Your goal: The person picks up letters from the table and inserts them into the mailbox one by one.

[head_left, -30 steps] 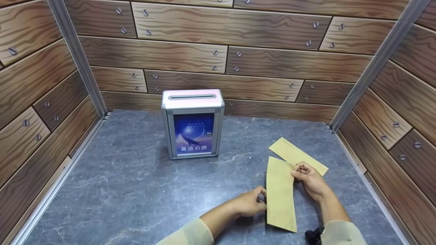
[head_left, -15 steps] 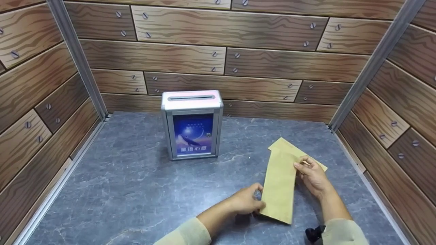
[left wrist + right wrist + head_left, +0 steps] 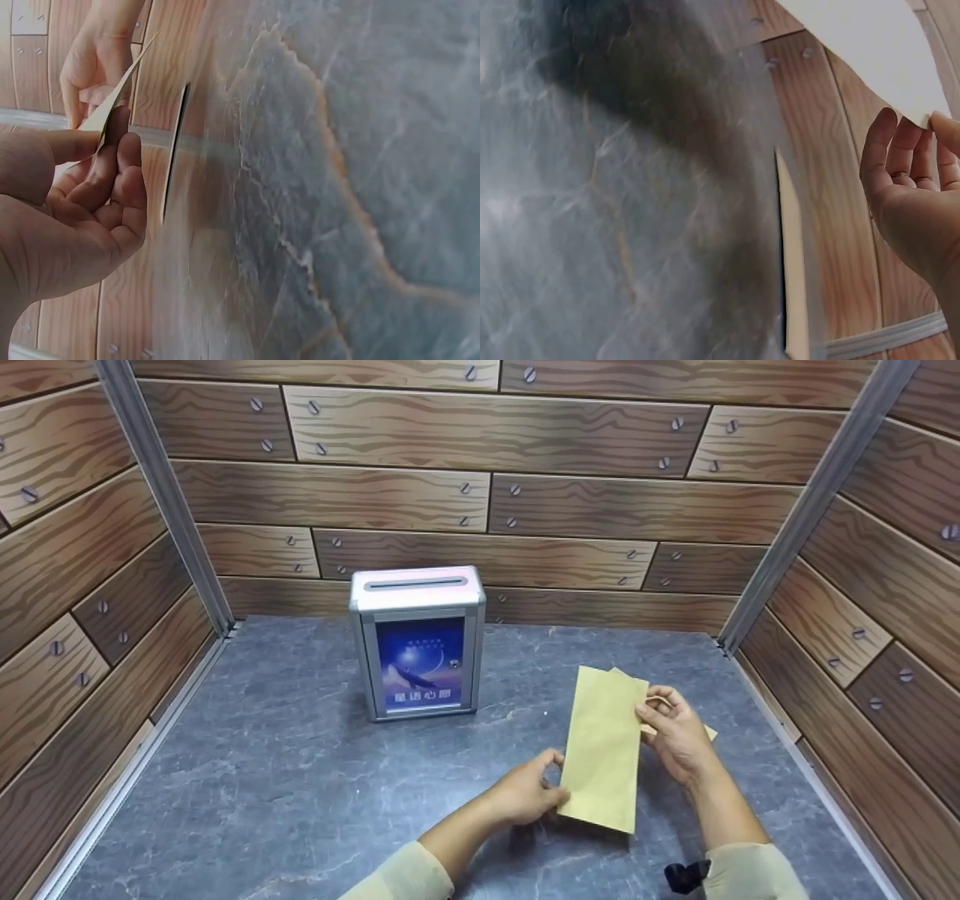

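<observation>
A long kraft-paper envelope (image 3: pixel 600 750) is held raised over the table between both hands in the head view. My left hand (image 3: pixel 523 790) pinches its lower left edge; in the left wrist view the thumb lies on one face and the fingers behind. At the upper right edge, my right hand (image 3: pixel 679 735) grips the paper between thumb and fingers, also seen in the right wrist view. A second envelope (image 3: pixel 793 259) lies flat on the table, mostly hidden behind the held one in the head view.
A silver-framed box (image 3: pixel 472 660) with a slot (image 3: pixel 416 583) in its top and a blue picture on its door stands at the back, left of the hands. Wood-patterned walls (image 3: pixel 405 499) enclose the grey marbled table (image 3: pixel 247 780) on three sides.
The envelope has risen and shifted a little left and away, covering more of the second one. The left hand has closed on its lower edge; the right hand has moved up with it.
</observation>
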A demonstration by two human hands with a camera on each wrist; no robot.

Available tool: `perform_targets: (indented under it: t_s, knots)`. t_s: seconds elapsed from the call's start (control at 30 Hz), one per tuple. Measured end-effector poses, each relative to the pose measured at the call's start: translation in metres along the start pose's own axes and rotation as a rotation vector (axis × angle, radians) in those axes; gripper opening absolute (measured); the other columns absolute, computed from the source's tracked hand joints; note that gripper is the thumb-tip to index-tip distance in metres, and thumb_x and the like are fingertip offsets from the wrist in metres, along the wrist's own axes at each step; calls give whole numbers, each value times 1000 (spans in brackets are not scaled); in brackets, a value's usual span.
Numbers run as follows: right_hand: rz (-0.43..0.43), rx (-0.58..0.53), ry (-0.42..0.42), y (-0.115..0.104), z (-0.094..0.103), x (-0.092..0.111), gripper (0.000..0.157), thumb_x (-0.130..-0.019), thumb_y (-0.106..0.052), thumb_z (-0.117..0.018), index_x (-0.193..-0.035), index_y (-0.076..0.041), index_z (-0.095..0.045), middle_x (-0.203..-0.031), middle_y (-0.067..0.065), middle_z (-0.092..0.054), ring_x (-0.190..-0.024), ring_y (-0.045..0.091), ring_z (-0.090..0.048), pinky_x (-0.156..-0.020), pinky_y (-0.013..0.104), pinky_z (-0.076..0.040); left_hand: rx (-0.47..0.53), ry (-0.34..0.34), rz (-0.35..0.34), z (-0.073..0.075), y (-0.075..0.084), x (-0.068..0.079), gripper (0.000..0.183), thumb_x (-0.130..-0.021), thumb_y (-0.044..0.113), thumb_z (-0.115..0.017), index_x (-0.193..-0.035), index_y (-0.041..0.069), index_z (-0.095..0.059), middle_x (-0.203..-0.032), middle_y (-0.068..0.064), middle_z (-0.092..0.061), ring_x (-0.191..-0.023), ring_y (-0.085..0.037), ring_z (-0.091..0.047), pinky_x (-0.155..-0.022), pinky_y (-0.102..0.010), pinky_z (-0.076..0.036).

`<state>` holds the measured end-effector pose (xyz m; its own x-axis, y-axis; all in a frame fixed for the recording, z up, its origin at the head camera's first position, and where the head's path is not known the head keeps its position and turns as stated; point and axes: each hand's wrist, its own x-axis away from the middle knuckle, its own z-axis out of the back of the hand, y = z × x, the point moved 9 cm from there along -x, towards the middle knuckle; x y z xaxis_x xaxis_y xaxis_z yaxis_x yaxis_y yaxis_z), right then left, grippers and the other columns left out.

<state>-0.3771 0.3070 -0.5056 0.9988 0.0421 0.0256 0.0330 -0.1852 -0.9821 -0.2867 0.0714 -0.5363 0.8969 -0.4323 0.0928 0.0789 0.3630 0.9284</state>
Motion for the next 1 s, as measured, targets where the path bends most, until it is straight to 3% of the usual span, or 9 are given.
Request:
perform_targets:
  t_s: [0.13, 0.27, 0.43, 0.6, 0.83, 1.0]
  knots:
    - [18, 52, 0, -9, -13, 3, 25, -107, -3, -63, -122, -19, -50, -99, -7, -59, -91, 9, -63, -74, 31, -62, 24, 21, -21, 8, 0, 2, 26, -102, 10, -72, -119, 23, -59, -87, -8, -80, -77, -31, -77, -56, -24, -48]
    - [37, 84, 18, -17, -23, 6, 27, -106, -2, -64, -123, -16, -49, -100, -5, -55, -88, 10, -63, -69, 32, -64, 95, 11, -26, 14, 0, 4, 34, -100, 16, -75, -126, 25, -54, -100, -9, -79, -81, -20, -72, -65, -25, -50]
    - [62, 76, 16, -24, -33, 8, 26, -106, -1, -64, -121, -17, -51, -102, -6, -53, -87, 9, -61, -67, 31, -63, 212, -4, -43, 26, 8, 4, 57, -99, 22, -78, -144, 27, -43, -126, -15, -67, -86, -19, -69, -80, -40, -63]
    - [70, 69, -5, -26, -48, 11, 27, -105, 1, -65, -121, -18, -52, -103, -6, -52, -86, 8, -60, -67, 29, -63, 223, 57, -109, 50, 22, 3, 63, -101, 17, -75, -153, 19, -39, -135, -21, -65, -90, -20, -71, -91, -51, -66]
    - [102, 93, -33, -29, -74, 22, 29, -105, 3, -64, -125, -12, -49, -104, -3, -51, -84, 9, -60, -62, 28, -61, 170, 136, -163, 78, 36, 5, 53, -109, 15, -62, -156, 16, -36, -135, -19, -64, -92, -22, -72, -87, -41, -64]
    - [123, 92, -47, -33, -90, 29, 29, -105, 3, -64, -126, -10, -49, -104, -1, -50, -83, 9, -59, -61, 28, -62, 65, 256, -241, 94, 48, 13, 48, -110, 10, -59, -153, 12, -38, -122, -16, -69, -86, -19, -69, -79, -30, -61]
